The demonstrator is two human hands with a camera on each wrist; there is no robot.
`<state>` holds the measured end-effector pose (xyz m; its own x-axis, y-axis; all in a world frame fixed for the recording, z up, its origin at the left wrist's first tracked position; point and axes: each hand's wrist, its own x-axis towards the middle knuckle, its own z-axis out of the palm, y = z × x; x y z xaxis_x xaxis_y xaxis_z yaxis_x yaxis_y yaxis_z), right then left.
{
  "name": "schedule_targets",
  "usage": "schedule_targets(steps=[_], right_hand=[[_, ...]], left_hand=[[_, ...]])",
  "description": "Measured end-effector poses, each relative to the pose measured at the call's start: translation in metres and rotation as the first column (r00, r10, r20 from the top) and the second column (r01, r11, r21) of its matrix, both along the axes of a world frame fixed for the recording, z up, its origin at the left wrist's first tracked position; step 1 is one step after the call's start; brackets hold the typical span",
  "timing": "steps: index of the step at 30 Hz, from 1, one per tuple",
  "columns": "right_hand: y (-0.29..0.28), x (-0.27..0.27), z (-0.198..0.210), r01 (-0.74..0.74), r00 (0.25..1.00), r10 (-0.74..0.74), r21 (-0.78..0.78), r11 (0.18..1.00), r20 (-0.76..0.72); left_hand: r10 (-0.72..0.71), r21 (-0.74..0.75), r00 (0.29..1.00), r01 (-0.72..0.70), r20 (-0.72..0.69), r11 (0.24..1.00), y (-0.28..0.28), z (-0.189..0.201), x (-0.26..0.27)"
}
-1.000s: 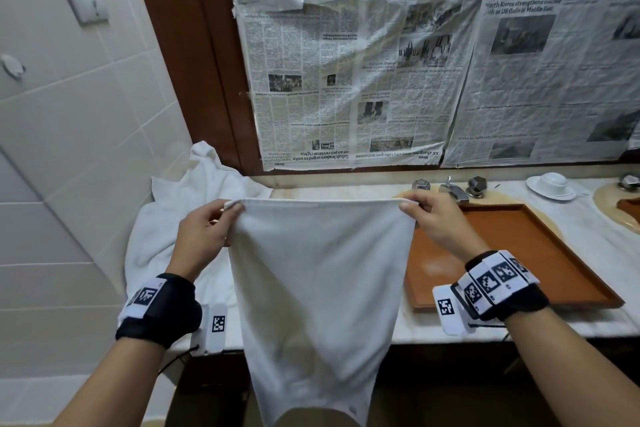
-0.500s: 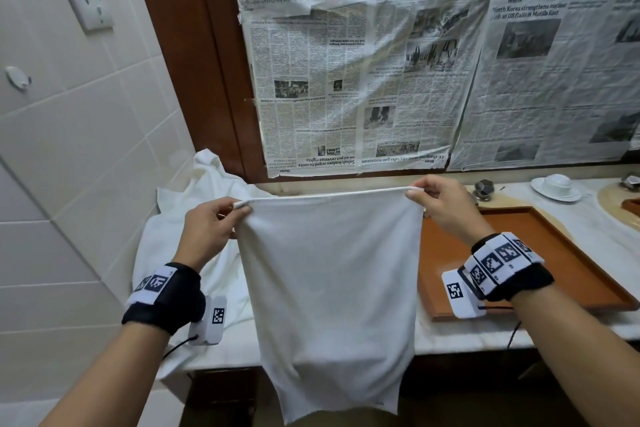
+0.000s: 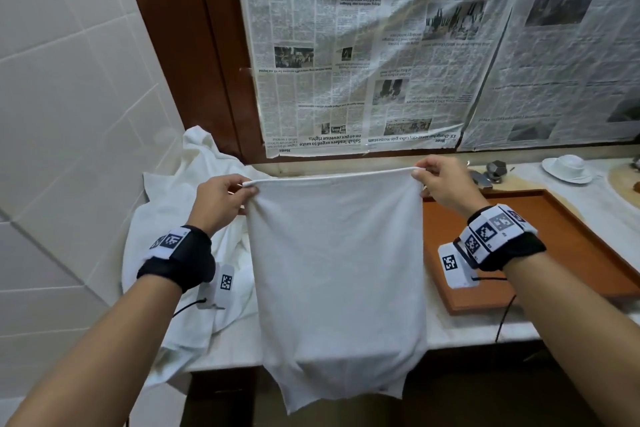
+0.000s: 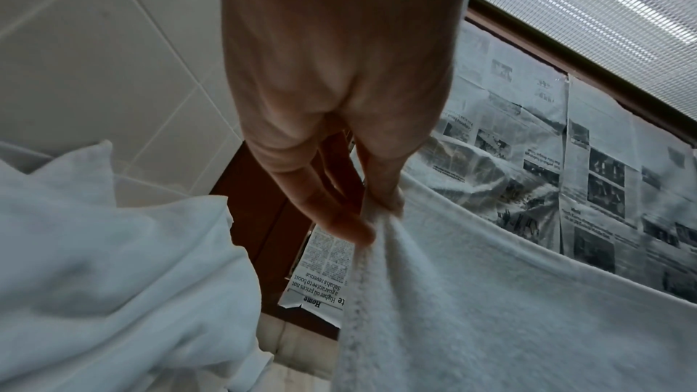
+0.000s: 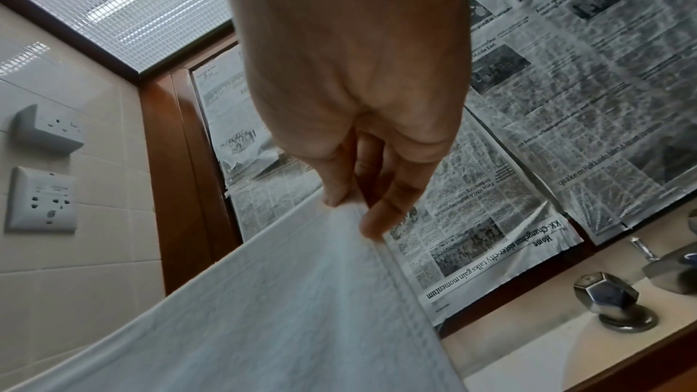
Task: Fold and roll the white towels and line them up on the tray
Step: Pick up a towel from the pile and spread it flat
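Observation:
A white towel (image 3: 336, 270) hangs flat in the air in front of the counter, its top edge stretched level between my hands. My left hand (image 3: 242, 189) pinches the top left corner (image 4: 381, 213). My right hand (image 3: 420, 177) pinches the top right corner (image 5: 347, 207). The towel's lower end falls past the counter's front edge. To the right on the counter lies the orange-brown tray (image 3: 554, 253), with nothing on the part I see. A heap of white towels (image 3: 180, 218) lies at the counter's left end against the tiled wall.
Newspaper sheets (image 3: 415, 45) cover the wall behind the counter. A metal tap (image 3: 483, 178) and a faceted knob (image 5: 603, 297) stand behind the tray. A white dish (image 3: 568, 168) sits at the far right. Wall sockets (image 5: 41, 198) are on the tiles to the left.
Both hands have lifted the towel, so its lower edge now hangs higher. The grips on the two corners are unchanged.

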<state>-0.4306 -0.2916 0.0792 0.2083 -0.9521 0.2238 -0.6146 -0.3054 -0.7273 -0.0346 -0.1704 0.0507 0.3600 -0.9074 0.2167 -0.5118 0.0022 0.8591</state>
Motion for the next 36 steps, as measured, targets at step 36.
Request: schedule_targets(steps=[36], right_hand=[[-0.315, 0.088, -0.184, 0.056, 0.994, -0.024, 0.312, 0.948, -0.105]], left_hand=[[0.064, 0.432, 0.966, -0.170, 0.249, 0.886, -0.313, -0.182, 0.054]])
